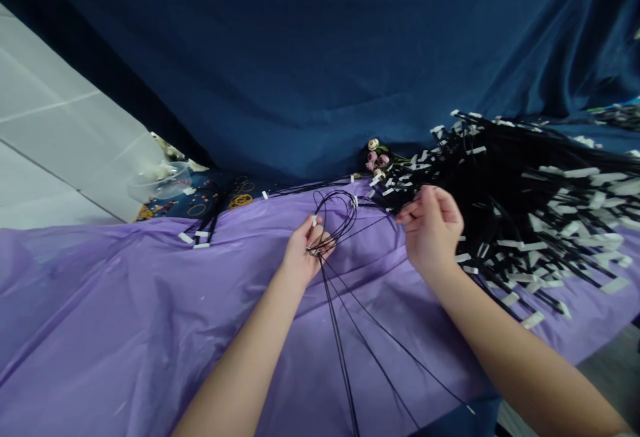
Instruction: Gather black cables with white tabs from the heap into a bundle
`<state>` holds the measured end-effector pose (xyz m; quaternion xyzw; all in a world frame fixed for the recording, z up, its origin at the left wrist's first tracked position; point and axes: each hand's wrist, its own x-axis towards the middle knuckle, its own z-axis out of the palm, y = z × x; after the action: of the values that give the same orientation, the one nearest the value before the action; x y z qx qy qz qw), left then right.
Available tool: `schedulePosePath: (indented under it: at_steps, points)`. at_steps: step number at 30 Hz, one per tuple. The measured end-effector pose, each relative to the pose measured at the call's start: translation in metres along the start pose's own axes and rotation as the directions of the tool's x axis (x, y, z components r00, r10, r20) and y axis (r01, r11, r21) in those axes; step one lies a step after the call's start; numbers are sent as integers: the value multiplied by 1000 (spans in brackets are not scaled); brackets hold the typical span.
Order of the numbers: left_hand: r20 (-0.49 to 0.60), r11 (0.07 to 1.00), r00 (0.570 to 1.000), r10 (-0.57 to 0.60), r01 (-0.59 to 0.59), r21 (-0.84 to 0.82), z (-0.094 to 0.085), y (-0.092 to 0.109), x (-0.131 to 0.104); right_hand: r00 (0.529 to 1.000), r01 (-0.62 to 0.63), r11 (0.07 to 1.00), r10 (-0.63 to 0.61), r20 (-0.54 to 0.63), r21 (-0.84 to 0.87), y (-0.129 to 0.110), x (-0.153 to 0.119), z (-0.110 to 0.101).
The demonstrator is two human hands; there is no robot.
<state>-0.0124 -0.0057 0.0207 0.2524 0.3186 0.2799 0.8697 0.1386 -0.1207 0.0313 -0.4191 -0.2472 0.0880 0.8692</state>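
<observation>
Near the centre, my left hand (309, 248) is closed around a looped bundle of thin black cords (345, 225). Loops rise above its fingers, and several loose strands hang down toward the front edge of the purple cloth. A small white tag shows at the thumb and another on the loops. To the right, my right hand (433, 227) has its fingers pinched on one black cord that stretches across from the bundle. Just behind that hand is a large pile of black cords with white tags (490, 170).
Purple cloth (165, 317) covers the table. A few tagged cords (213, 225) lie at the left, near yellow rings (241, 201) and a clear bowl (163, 180). Artificial flowers (379, 159) stand by the pile. A dark blue curtain (300, 63) hangs behind.
</observation>
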Motion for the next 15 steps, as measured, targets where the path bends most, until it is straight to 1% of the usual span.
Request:
schedulePosePath:
  at_steps: [2, 3, 4, 6, 9, 10, 11, 13, 15]
  points:
    - [-26, 1000, 999, 22, -22, -9, 0, -3, 2, 994, 44, 998, -39, -104, 47, -11, 7, -3]
    - [-39, 999, 999, 34, -35, -13, 0, -4, 3, 986, 44, 995, -29, -162, 92, -16, 9, -4]
    - [-52, 999, 997, 49, -50, -17, 1, -6, 4, 983, 37, 991, -13, -185, 129, -21, 10, -4]
    - [-71, 996, 994, 82, -84, -18, 2, -9, 4, 985, -8, 980, 42, -168, 197, -29, 10, -3]
    - [-98, 991, 986, 134, -134, 5, 3, -11, 3, 985, -154, 961, 168, -42, 230, -34, 3, -2]
    - [-106, 988, 983, 152, -151, 20, 3, -11, 3, 981, -193, 960, 192, 24, 203, -34, 1, -2]
    - [-113, 985, 978, 173, -170, 38, 3, -11, 3, 977, -205, 966, 191, 98, 155, -33, -2, -2]
    - [-118, 974, 969, 219, -210, 80, 3, -11, 3, 957, -160, 986, 145, 252, 41, -28, -9, -4]
    - [-106, 961, 959, 261, -247, 127, 2, -12, 4, 929, -68, 996, 87, 361, -64, -23, -16, -5]
